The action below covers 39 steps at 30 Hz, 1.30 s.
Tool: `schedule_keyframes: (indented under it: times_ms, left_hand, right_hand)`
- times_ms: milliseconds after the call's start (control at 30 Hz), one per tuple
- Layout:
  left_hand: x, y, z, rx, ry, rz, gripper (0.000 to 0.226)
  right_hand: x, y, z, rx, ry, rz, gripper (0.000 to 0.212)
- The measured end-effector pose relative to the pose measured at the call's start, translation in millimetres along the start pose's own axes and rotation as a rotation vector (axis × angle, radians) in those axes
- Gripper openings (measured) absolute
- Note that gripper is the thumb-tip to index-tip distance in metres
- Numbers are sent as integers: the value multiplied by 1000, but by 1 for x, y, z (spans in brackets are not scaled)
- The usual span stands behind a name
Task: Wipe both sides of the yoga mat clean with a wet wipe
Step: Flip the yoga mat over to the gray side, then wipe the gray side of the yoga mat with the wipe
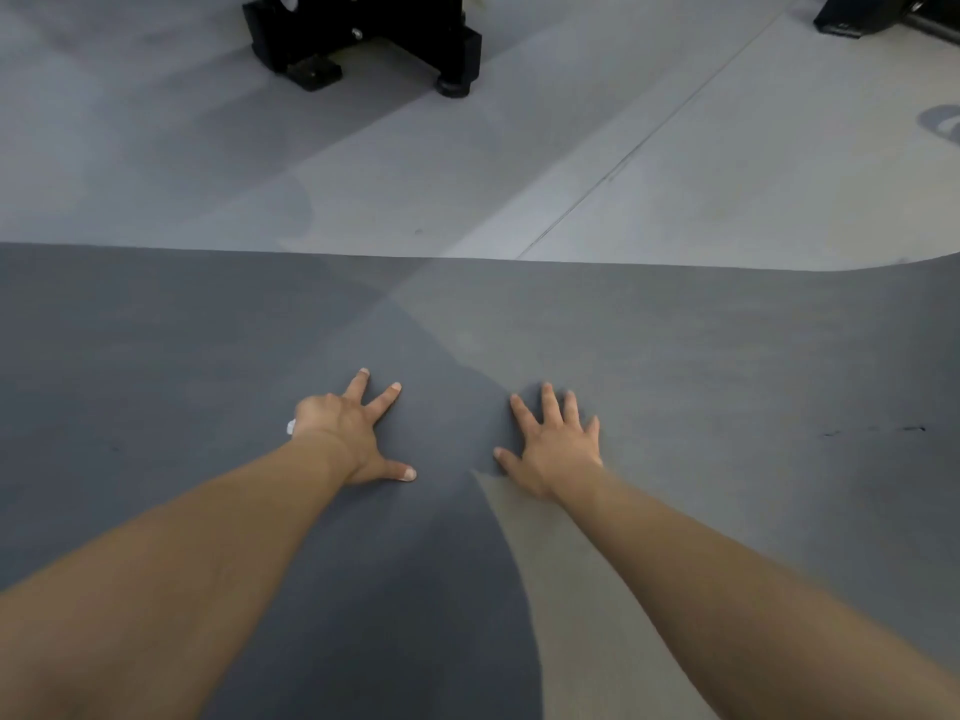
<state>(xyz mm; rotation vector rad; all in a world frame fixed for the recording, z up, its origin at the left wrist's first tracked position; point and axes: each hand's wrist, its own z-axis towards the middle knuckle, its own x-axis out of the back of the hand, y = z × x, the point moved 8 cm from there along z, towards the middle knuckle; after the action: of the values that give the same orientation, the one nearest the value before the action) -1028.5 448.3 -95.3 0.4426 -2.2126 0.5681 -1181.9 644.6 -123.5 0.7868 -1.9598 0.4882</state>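
I see the left hand (347,433) lying on the yoga mat (727,366) in the lower middle of the frame, its thumb, index and middle fingers (384,400) spread straight on the surface. The outer fingers are tucked out of view, and a small white scrap, likely the wet wipe (291,427), peeks out at the hand's left edge; whether those fingers pinch it I cannot tell. Just to the right, the right hand (558,449) rests flat with all fingers splayed, holding nothing. Both bare forearms run down to the bottom corners. The dark grey mat fills the lower half of the frame, its far edge crossing the middle. Beyond lies the pale floor (675,189), with a black machine base (363,39) at the upper centre and another black piece (872,15) at the upper right.
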Motion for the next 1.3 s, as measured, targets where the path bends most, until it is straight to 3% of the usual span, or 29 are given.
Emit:
schedule_keyframes:
  times_ms: [133, 233, 400, 533, 600, 700, 900, 1033, 1200, 1300]
  left_hand:
    - [0, 5, -7, 21, 52, 57, 121]
    - [-4, 8, -29, 42, 147, -103, 80]
    - [-20, 3, -70, 123, 8, -635, 41]
    - [-12, -35, -112, 422, -20, -1417, 10]
    - [-1, -48, -134, 544, -58, -1778, 20]
    - [23, -66, -161, 593, -67, -1987, 32]
    - [76, -109, -200, 544, 193, -1751, 21]
    - [85, -121, -210, 429, 122, -1461, 26]
    - [69, -155, -208, 295, 138, -1316, 33]
    - [57, -195, -208, 150, 212, -933, 26]
  right_hand:
    - [-26, -2, -46, -44, -20, 49, 73]
    - [-21, -19, -50, -19, 7, 15, 68]
    - [1, -80, -63, 219, -68, 31, 48]
    - [49, -142, -90, 397, -41, 428, 40]
    - [77, -174, -110, 455, -63, 679, 33]
    - [114, -217, -139, 632, -44, 809, 23]
    - [172, -246, -156, 755, 146, 678, 16]
    - [191, -249, -162, 819, 350, 362, 22]
    - [192, -286, -162, 897, 509, -29, 14]
    - [187, -323, -167, 909, 508, -126, 15]
